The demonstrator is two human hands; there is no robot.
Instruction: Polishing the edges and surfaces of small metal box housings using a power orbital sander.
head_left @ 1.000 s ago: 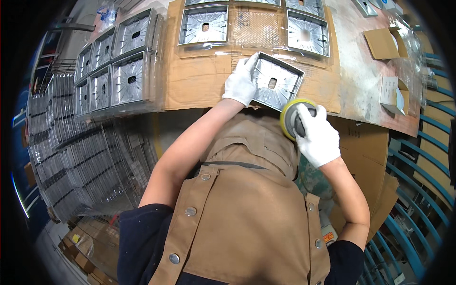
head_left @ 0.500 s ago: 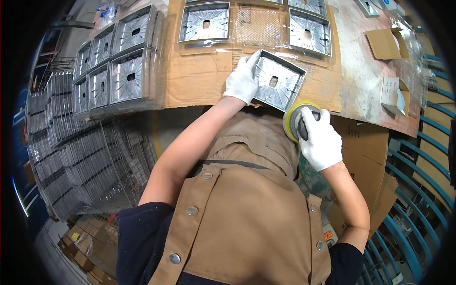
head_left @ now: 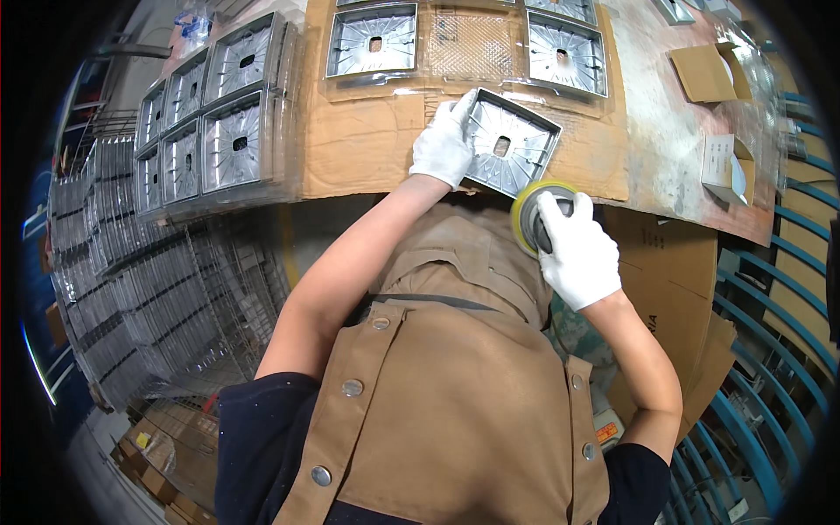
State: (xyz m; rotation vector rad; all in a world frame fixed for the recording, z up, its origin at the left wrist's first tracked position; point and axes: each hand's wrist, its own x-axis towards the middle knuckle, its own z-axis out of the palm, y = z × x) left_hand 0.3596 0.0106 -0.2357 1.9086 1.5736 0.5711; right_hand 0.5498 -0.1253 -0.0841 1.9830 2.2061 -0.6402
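Note:
A square silver metal casting (head_left: 530,150) with raised edges, ribs and a small central hole lies tilted at the front edge of the cardboard. My left hand (head_left: 444,149), in a white glove, is closed on its left side. In my white-gloved right hand (head_left: 579,254) is a round hand sander (head_left: 531,223) with a yellow-green rim and grey body. The sander's disc is against the casting's near right corner; whether it spins, I cannot tell. My right fingers wrap over the sander's top and hide part of it.
Similar castings (head_left: 374,44) sit in a clear plastic tray on the cardboard (head_left: 359,140). Another tray of castings (head_left: 236,140) stands at the left. Stacked trays (head_left: 131,271) fill a wire cage below it. Two small open boxes (head_left: 704,74) rest at the right. Blue bars (head_left: 761,289) curve alongside.
My right hand and the sander have shifted a little left and up along the casting's near edge. The casting and my left hand have moved only slightly.

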